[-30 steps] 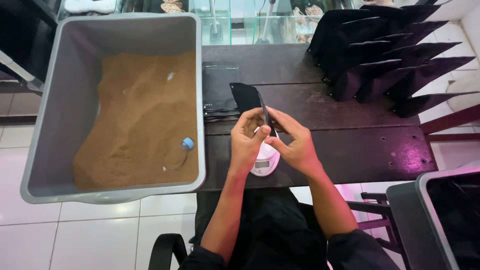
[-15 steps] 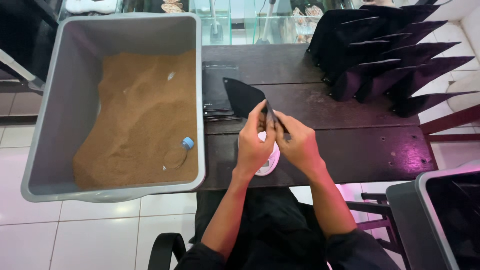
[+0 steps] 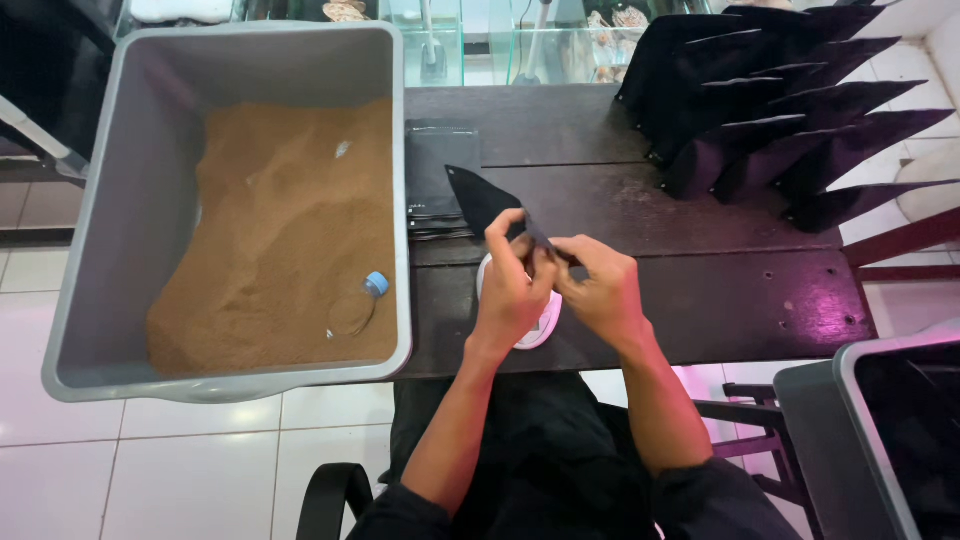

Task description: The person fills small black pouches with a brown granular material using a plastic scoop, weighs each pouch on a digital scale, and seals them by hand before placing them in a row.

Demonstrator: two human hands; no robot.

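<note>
Two hands at work above the dark wooden surface (image 3: 700,300), both pinched on one flat black pouch (image 3: 482,200). Left hand (image 3: 513,290) gripping the pouch's near end with thumb and fingertips; right hand (image 3: 603,290) just beside it, fingers closed on the same end, knuckles nearly touching the left. Pouch tilted up and away to the left, its far corner pointing toward the grey bin (image 3: 130,200). Directly under the hands, a small white kitchen scale (image 3: 540,325), mostly hidden, only its near rim and one edge showing. Behind the pouch, lying flat on the surface, a stack of more black pouches (image 3: 438,170), just beside the bin's wall. Inside the bin, a heap of brown granular material (image 3: 280,230) with a clear plastic bottle with a blue cap (image 3: 362,305) half sunk in it near the front right corner. At the far right of the surface, a row of standing black pouches (image 3: 790,110), fanned one behind another. At the lower right, the corner of a second grey bin (image 3: 860,430).
</note>
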